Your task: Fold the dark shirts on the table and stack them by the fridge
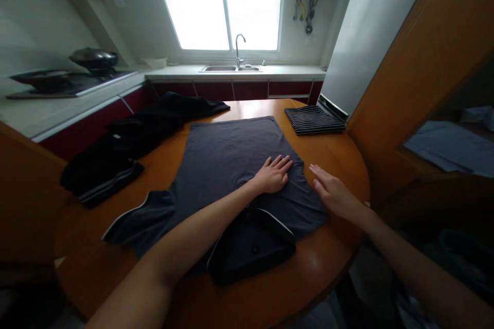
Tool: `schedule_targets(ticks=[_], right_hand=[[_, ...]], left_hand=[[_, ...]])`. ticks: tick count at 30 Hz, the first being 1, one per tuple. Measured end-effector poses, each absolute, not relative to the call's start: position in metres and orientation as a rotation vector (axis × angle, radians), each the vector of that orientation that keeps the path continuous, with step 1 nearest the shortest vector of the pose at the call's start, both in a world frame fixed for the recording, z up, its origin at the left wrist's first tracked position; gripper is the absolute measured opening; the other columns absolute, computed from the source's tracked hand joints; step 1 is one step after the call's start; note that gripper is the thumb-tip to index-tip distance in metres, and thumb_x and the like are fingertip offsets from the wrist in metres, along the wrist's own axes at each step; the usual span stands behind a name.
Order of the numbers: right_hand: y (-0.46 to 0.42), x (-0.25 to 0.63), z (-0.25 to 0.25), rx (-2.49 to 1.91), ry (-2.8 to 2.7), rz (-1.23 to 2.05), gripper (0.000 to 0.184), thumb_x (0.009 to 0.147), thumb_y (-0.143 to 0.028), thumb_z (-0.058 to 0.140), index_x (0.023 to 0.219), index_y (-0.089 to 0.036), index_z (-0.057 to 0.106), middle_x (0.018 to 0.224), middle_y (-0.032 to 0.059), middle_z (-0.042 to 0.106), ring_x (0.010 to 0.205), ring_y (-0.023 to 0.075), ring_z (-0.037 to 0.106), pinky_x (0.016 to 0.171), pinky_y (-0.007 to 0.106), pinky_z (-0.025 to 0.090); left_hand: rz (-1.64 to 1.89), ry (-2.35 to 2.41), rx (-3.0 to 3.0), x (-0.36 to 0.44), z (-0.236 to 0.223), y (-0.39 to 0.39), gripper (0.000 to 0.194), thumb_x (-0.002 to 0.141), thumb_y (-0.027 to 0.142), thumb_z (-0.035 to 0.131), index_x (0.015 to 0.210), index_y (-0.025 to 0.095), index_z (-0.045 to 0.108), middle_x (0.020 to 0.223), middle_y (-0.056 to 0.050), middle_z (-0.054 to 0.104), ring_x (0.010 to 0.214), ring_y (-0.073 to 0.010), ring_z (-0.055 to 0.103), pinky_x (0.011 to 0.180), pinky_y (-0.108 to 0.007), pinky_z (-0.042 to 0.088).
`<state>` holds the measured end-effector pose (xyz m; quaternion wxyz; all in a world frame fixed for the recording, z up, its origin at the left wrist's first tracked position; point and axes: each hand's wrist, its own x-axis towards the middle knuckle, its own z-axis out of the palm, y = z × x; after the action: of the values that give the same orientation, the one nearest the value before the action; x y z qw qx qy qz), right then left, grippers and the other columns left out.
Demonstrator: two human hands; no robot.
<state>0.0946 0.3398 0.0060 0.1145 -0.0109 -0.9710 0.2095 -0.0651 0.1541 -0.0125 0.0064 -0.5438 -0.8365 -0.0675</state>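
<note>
Both forearms (200, 231) are bare (slim, tapering toward the wrists (255, 187)).

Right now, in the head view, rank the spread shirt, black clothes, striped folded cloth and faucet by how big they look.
1. Spread shirt
2. Black clothes
3. Striped folded cloth
4. Faucet

By appearance only; the faucet stands farthest away.

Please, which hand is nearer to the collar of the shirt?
Left. The left hand lies on the shirt, just beyond the collar; the right hand is farther right, beside the sleeve.
</note>
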Motion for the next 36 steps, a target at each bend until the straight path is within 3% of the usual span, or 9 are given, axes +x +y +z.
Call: schedule_targets(ticks=[6, 13, 19, 23, 26, 30, 36], right_hand=[[0.312, 0.050, -0.023, 0.042, -2.928, 0.411, 0.062, 0.098, -0.031, 0.031, 0.157, -0.010, 0.028, 0.163, 0.0136, 0.025, 0.152, 0.0250, 0.017, 0.121, 0.051, 0.019], [0.331, 0.054, -0.030, -0.096, -3.050, 0.289, 0.068, 0.100, -0.050, 0.028, 0.158, -0.013, 0.024, 0.164, 0.0141, 0.019, 0.152, 0.0278, 0.014, 0.121, 0.057, 0.010], [0.374, 0.034, -0.021, -0.490, -2.926, 0.440, 0.062, 0.103, -0.041, 0.021, 0.154, -0.010, 0.034, 0.161, 0.0194, 0.027, 0.151, 0.0311, 0.020, 0.117, 0.060, 0.020], [0.359, 0.020, -0.016, -0.215, -2.910, 0.469, 0.059, 0.101, -0.032, 0.024, 0.155, -0.010, 0.030, 0.163, 0.0145, 0.023, 0.152, 0.0257, 0.017, 0.120, 0.054, 0.019], [0.344, 0.018, -0.021, -0.004, -2.999, 0.400, 0.059, 0.101, -0.035, 0.027, 0.155, -0.013, 0.032, 0.163, 0.0121, 0.025, 0.152, 0.0244, 0.018, 0.121, 0.054, 0.017], [0.350, 0.020, -0.028, -0.190, -3.037, 0.321, 0.060, 0.102, -0.041, 0.026, 0.155, -0.012, 0.032, 0.163, 0.0132, 0.025, 0.151, 0.0275, 0.019, 0.119, 0.061, 0.015], [0.362, 0.012, -0.021, -0.386, -2.875, 0.447, 0.061, 0.102, -0.037, 0.021, 0.154, -0.005, 0.032, 0.162, 0.0164, 0.026, 0.151, 0.0274, 0.021, 0.119, 0.057, 0.021]], left_hand=[[-0.231, -2.624, -1.688, -0.063, -0.012, 0.153, 0.061, 0.100, 0.035, 0.028, 0.158, 0.014, 0.023, 0.165, -0.008, 0.021, 0.151, -0.0277, 0.018, 0.120, -0.054, 0.018], [-0.243, -2.604, -1.690, -0.064, -0.013, 0.153, 0.058, 0.100, 0.034, 0.029, 0.156, 0.018, 0.028, 0.164, -0.007, 0.022, 0.151, -0.0283, 0.019, 0.120, -0.055, 0.018], [-0.238, -2.613, -1.697, -0.064, -0.012, 0.153, 0.059, 0.100, 0.033, 0.029, 0.156, 0.017, 0.028, 0.164, -0.008, 0.022, 0.151, -0.0292, 0.019, 0.120, -0.056, 0.017], [-0.240, -2.624, -1.686, -0.064, -0.011, 0.153, 0.061, 0.099, 0.034, 0.028, 0.157, 0.015, 0.026, 0.164, -0.007, 0.022, 0.151, -0.0282, 0.020, 0.120, -0.055, 0.017], [-0.249, -2.646, -1.648, -0.063, -0.011, 0.152, 0.061, 0.099, 0.035, 0.028, 0.158, 0.016, 0.025, 0.164, -0.006, 0.022, 0.151, -0.0267, 0.020, 0.121, -0.054, 0.017], [-0.258, -2.712, -1.528, -0.062, -0.014, 0.153, 0.063, 0.099, 0.042, 0.029, 0.158, 0.018, 0.025, 0.165, -0.005, 0.021, 0.152, -0.0275, 0.017, 0.122, -0.054, 0.014], [-0.313, -2.749, -1.455, -0.062, -0.018, 0.154, 0.068, 0.098, 0.046, 0.032, 0.157, 0.013, 0.025, 0.164, -0.010, 0.020, 0.152, -0.0274, 0.015, 0.122, -0.054, 0.011]])
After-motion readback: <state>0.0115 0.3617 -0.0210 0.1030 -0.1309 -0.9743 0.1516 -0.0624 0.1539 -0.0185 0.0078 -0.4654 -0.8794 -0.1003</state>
